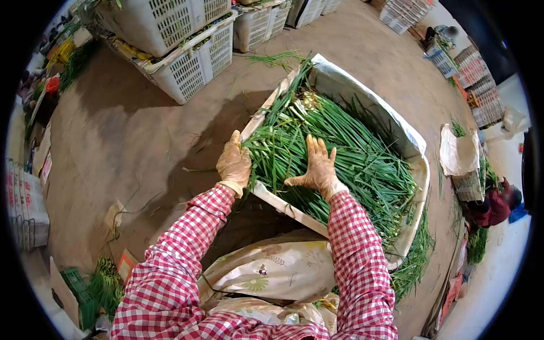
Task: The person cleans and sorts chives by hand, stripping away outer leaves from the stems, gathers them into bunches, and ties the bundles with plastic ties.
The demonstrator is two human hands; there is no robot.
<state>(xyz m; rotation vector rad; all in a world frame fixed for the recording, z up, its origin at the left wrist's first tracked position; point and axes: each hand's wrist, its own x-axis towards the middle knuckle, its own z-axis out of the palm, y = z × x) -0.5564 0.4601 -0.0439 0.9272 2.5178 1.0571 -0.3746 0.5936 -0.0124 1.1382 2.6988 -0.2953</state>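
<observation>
A large white crate (416, 209) in front of me is filled with long green stalks (362, 153) with pale root ends. My left hand (234, 163), in a thin yellowish glove, is at the crate's left corner, its fingers curled at the rim and the stalk ends; what lies inside the fingers is hidden. My right hand (318, 169), gloved the same way, rests on top of the stalks with its fingers spread. Below the crate, a light patterned apron (272, 269) covers my lap.
Stacked white crates (192, 68) stand at the upper left. Loose stalks (275, 58) lie on the brown floor (113, 147). At the right, a person in dark red (496, 207) is near another crate (469, 186). A green basket (79, 294) sits at the lower left.
</observation>
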